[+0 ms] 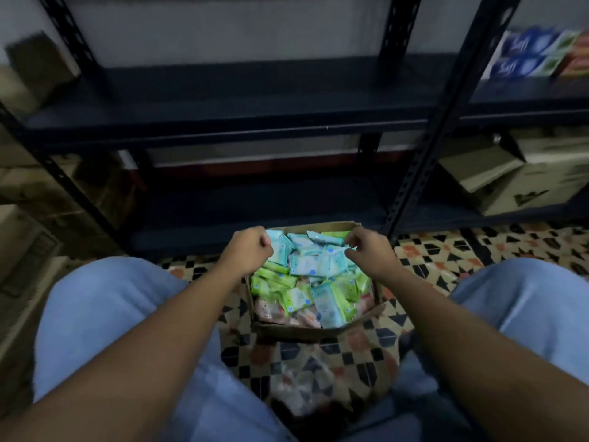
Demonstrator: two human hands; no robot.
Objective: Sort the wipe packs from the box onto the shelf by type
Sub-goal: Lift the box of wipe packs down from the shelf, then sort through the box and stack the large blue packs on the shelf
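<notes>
On the patterned tile floor (424,260), just in front of a dark metal shelf (223,100), sits an open cardboard box (296,330) heaped with wipe packs (306,275): pale blue ones gather toward the far side, green ones lie along the left and right of the pile, and a few pinkish ones show at the near edge. The person sits with the box between their knees, legs in light blue trousers (105,314) filling the near left and near right of the view. Both bare forearms reach forward over the box. The left hand (248,247) is at the far left corner of the box, its fingers curled into a narrow, nearly closed grip, touching or just beside a blue pack there; the frame is blurred, so I cannot tell whether it actually holds anything. The right hand (366,247) is at the far right corner, fingers bent downward over the blue packs in a loose, part-closed grip, and again it is not clear that a pack is pinched in it. The shelf board directly beyond the box looks bare and dark. At the far right, on a neighbouring shelf, stand blue and green product packages (529,55), and below them lies a pale carton (516,183).
</notes>
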